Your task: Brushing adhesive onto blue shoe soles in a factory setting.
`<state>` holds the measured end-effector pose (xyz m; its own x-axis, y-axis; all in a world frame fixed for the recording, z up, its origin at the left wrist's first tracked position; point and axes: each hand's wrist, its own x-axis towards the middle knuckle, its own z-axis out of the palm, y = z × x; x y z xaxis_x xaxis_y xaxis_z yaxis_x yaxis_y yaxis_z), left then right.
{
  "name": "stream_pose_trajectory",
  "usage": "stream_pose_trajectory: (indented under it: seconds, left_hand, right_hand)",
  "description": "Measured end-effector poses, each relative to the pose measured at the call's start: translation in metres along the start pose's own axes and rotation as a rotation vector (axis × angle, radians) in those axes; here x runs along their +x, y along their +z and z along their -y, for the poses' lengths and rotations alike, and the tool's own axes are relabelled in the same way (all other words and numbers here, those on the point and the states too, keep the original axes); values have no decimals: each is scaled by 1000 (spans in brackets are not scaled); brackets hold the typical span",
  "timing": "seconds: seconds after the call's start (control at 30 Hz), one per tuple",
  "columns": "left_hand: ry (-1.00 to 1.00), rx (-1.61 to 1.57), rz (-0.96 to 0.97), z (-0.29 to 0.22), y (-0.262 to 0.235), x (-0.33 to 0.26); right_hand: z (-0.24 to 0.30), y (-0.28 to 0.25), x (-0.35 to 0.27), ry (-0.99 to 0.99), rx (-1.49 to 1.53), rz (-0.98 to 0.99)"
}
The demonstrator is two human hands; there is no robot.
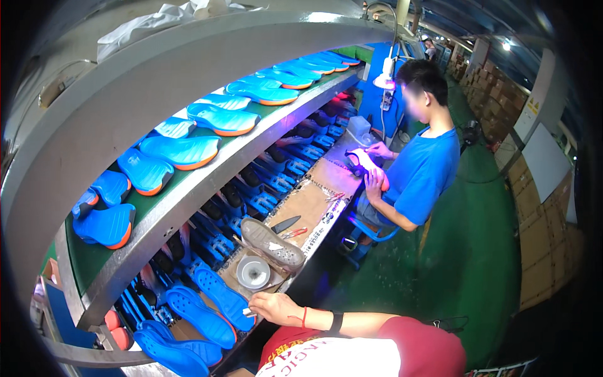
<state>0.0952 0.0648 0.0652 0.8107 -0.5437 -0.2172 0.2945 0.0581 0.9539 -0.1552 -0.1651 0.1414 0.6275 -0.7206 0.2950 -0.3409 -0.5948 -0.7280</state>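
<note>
My right hand (276,308) reaches in from the lower right, its fingers closed on a small pale object (250,312); its kind is too small to tell. The object is at the edge of a blue shoe sole (221,295) on the bench. Beside that sole lie more blue soles (200,316), the nearest ones overlapping (173,350). Just beyond my hand stands a round bowl (254,273) with whitish contents. Past it rests a grey-brown sole (273,244) with holes in it, near a dark blade-shaped piece (286,224) and a red-handled tool (295,232). My left hand is out of view.
Above the bench a green conveyor belt (94,267) carries several blue soles with orange edges, under a curved metal hood (188,56). Blue metal racks (217,242) fill the space below. At right a co-worker in blue (421,169) sits handling a shoe (367,164) under a lamp.
</note>
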Motion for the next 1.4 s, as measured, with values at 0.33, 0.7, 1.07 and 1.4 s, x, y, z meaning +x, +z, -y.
stream_pose_trajectory:
  seconds: [0.33,0.7,1.07,1.4]
  left_hand:
    - [-391,-610,-17,12,-33,-8]
    - [-139,-1486,494,-59,-28,36]
    - [-191,-247,209,-59,56,-39]
    - [367,94,48,-83,126,-45]
  right_hand:
    - [6,-16,8,-36,-120,7]
    - [18,-5,10,5,-11,74]
    - [27,-9,12,16,20,32]
    - [77,-12,26,-198,224,12]
